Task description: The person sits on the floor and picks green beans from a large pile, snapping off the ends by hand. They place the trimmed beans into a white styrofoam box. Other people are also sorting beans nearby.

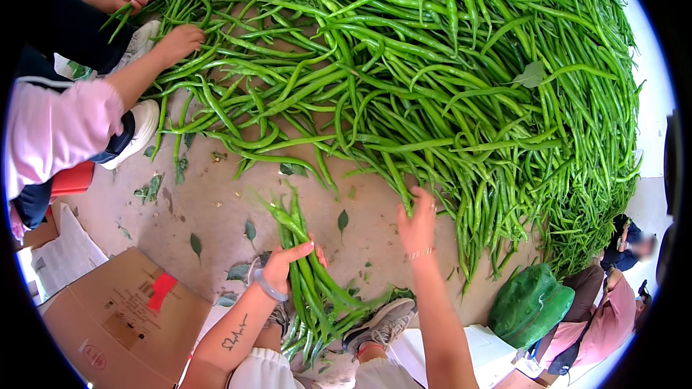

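A bunch of long green chili peppers [303, 248] is gripped in my left hand [294, 262], which wears a pale bangle. My right hand [417, 221] reaches to the near edge of a large heap of green peppers [432, 92], with its fingertips at the lower end of one long pepper [397, 181]. Whether the fingers have closed on that pepper cannot be told. Below the held bunch, more peppers [311, 337] lie between my shoes.
At the left a person's hands [181, 43] handle peppers. A cardboard box [130, 319] stands lower left, a green mesh sack [532, 305] lower right, beside other seated people. Loose leaves [343, 220] lie on the floor [216, 210].
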`<state>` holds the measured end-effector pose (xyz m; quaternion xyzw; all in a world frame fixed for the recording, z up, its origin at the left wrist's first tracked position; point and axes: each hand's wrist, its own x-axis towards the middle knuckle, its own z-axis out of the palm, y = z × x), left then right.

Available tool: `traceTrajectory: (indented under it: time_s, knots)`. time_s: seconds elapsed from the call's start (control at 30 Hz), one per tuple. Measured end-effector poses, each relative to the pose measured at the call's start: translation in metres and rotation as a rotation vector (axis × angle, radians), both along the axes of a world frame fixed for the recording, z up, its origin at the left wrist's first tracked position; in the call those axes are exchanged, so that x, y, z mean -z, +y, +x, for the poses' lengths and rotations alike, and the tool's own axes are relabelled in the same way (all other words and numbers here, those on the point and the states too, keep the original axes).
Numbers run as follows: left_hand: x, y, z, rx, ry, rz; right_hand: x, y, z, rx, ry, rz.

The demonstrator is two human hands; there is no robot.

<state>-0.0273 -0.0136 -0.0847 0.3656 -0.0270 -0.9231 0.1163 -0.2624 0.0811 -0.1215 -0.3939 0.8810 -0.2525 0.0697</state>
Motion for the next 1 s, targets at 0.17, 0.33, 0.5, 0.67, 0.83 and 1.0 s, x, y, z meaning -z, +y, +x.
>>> traceTrajectory:
  time_s: [0.17,0.33,0.5,0.67,0.83,1.0]
  knots:
    - [0.011,0.002,-0.001,-0.071,0.292,0.219,0.032,0.024,-0.031,-0.044,-0.306,0.424]
    - [0.028,0.007,0.012,-0.097,0.299,0.287,-0.007,0.061,0.009,0.126,-1.233,0.451]
    - [0.035,0.007,0.016,0.092,0.2,0.302,-0.049,0.107,0.035,-0.214,-0.838,0.374]
    - [0.013,0.023,-0.004,0.251,0.129,0.346,-0.088,0.042,0.04,-0.721,-0.112,0.074]
    - [0.056,0.041,0.011,0.19,0.102,0.328,-0.073,0.004,0.12,-0.75,0.078,0.18]
    - [0.037,0.02,0.022,0.115,0.11,0.101,-0.071,0.008,0.122,-0.871,-0.011,0.178]
